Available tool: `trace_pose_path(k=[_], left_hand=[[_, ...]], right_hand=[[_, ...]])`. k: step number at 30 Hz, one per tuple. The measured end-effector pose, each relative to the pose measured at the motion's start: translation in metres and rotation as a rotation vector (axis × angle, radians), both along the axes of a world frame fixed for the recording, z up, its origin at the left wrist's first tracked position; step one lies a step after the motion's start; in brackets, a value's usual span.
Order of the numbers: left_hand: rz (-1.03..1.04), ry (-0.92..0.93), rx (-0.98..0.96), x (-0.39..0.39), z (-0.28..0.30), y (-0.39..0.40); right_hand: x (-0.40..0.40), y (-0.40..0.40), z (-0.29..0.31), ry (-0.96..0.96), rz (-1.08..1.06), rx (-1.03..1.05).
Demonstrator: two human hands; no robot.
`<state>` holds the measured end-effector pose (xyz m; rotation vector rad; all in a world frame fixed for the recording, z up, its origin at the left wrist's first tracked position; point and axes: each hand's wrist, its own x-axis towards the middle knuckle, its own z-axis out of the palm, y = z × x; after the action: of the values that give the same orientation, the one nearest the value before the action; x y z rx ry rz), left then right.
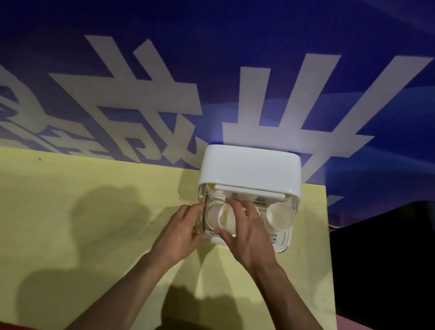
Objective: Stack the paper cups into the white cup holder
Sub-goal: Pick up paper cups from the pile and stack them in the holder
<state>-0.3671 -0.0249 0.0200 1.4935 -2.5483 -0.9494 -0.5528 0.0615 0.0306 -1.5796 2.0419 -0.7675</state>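
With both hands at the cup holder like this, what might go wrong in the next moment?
1. The right hand holds a paper cup tilted over the cups already inside; it may jam on their rims instead of nesting.
2. A tight grip might crush the thin cup.
3. The cup holder stands at the far edge of the yellow table; the left hand only touches its side, so a push may slide it back.
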Motion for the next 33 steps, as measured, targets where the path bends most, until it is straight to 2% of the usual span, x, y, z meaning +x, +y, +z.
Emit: trace_pose_path(k=[11, 16, 19, 24, 29, 33], left_hand=[[-0.030, -0.002, -0.008, 0.022, 0.014, 0.004], [-0.056, -0.005, -0.044, 0.021, 0.022, 0.002], [-0.066, 0.011, -0.087, 0.019, 0.028, -0.003], [-0.082, 0.049, -0.141, 0.011, 0.037, -0.013], [-0.126, 0.050, -0.077, -0.009, 0.043, -0.013], [-0.177, 0.031, -0.029, -0.018, 0.034, -0.011]], right_hand=[[0.024, -0.021, -0.025, 0.217, -0.056, 0.142], [0.028, -0.024, -0.027, 0.251, -0.082, 0.202], [0.023, -0.018, -0.023, 0.235, -0.115, 0.131], [0.001, 0.008, -0.007, 0.085, -0.100, 0.001], [-0.023, 0.026, 0.034, 0.061, -0.283, -0.195], [-0.039, 0.029, 0.029, 0.137, -0.247, -0.086]])
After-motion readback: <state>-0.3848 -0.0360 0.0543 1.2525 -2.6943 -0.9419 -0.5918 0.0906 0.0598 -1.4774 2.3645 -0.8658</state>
